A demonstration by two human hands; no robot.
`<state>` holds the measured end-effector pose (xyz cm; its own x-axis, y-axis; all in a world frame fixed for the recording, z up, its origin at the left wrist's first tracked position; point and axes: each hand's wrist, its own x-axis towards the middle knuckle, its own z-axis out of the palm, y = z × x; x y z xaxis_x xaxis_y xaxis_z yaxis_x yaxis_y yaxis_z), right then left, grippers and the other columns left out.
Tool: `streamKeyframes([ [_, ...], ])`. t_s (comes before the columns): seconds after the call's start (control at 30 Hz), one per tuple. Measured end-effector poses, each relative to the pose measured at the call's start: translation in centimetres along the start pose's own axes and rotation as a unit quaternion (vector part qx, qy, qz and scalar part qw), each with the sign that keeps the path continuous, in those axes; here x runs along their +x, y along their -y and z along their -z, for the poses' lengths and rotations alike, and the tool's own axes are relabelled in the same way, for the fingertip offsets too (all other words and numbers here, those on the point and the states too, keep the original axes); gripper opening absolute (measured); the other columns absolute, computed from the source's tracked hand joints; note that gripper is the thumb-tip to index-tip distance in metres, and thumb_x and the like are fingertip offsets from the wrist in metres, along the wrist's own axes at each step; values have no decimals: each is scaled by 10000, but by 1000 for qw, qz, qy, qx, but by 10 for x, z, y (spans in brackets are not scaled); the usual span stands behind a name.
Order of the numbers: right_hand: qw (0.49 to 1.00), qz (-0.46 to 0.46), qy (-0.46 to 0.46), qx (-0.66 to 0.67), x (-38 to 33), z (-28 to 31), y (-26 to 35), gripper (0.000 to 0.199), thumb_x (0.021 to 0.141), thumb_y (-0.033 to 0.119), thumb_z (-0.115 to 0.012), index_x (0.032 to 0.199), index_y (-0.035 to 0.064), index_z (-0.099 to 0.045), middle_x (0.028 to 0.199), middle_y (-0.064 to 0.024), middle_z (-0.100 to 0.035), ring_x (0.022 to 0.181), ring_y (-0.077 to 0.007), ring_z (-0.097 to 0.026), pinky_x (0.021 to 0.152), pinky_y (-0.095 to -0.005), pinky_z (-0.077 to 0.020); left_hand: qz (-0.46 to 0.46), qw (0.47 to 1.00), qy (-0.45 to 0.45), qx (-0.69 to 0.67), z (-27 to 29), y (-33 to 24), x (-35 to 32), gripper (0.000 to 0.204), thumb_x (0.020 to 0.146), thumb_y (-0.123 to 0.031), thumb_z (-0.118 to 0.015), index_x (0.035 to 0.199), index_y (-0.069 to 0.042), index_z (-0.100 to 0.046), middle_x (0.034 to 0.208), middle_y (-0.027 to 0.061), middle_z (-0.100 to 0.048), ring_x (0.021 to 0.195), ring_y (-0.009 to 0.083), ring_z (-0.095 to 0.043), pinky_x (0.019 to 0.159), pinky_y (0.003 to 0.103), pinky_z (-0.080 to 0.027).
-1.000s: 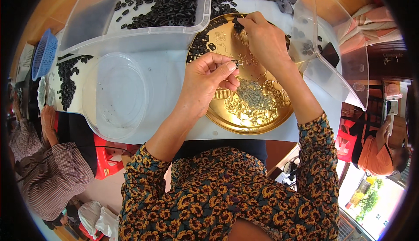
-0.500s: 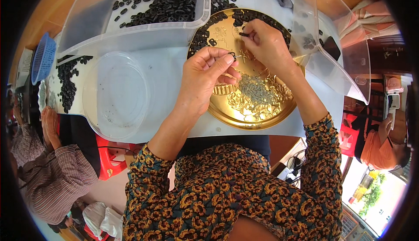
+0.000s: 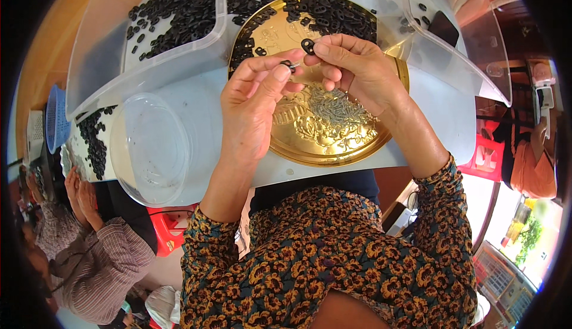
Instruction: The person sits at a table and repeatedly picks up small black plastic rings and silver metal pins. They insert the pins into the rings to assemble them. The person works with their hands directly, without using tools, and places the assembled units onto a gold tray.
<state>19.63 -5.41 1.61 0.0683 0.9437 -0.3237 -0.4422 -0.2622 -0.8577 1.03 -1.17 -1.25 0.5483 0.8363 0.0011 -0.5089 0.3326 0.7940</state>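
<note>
My left hand (image 3: 253, 99) pinches a small black piece (image 3: 288, 65) between thumb and fingertips, with a thin metal pin (image 3: 295, 65) sticking out of it toward the right. Close beside it, my right hand (image 3: 360, 70) grips a black oval link with holes (image 3: 307, 46) by its edge. The two pieces are apart. Both hands are above a round golden tray (image 3: 298, 156). Many grey metal pins (image 3: 336, 107) lie heaped on the tray, and black links (image 3: 339, 19) are spread along its far side.
A clear plastic bin (image 3: 149, 70) stands at the far left, near a big heap of black links (image 3: 185, 13). Another clear bin (image 3: 471, 61) is on the right. A round clear tub (image 3: 152, 150) sits left of me. Another person's hands (image 3: 80, 192) are at the table's left end.
My right hand has come back from the tray's far side toward my left hand, now showing an oval link. The view has shifted, and a metal pin shows in the left hand's piece.
</note>
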Motion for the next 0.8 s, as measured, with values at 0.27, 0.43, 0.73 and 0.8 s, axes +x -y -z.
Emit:
streamKeyframes([
  [0.27,992,-46,42,111,-6,6,-9,232,923,196,-607,1022,-13,-619,862,-69,-654,597,-70,-559,586,-226,-520,-13,999,4,41,-2,1,0,105,916,-70,-590,1014,-33,-594,1173,162,-618,983,156,-602,771,279,-514],
  [0.43,991,-42,37,120,-8,2,-13,245,918,205,-617,1037,-8,-614,831,-45,-637,593,-66,-552,578,-228,-517,2,999,-3,46,-3,1,-2,123,913,-77,-599,1024,-23,-593,1163,157,-624,997,150,-599,768,274,-514],
  [0.73,988,109,-20,-111,-10,-5,-17,266,881,185,-668,1046,-18,-616,793,-36,-633,584,-59,-543,529,-207,-483,16,998,-23,64,-6,0,-4,126,905,-74,-610,1010,-5,-598,1107,148,-640,896,161,-634,728,276,-537],
  [0.8,982,118,-39,-145,-10,-6,-17,266,879,175,-668,1051,-22,-619,765,-28,-624,573,-61,-540,536,-207,-486,26,997,-22,62,-6,0,-4,124,903,-74,-613,1005,-5,-597,1083,147,-645,887,167,-638,724,277,-538],
])
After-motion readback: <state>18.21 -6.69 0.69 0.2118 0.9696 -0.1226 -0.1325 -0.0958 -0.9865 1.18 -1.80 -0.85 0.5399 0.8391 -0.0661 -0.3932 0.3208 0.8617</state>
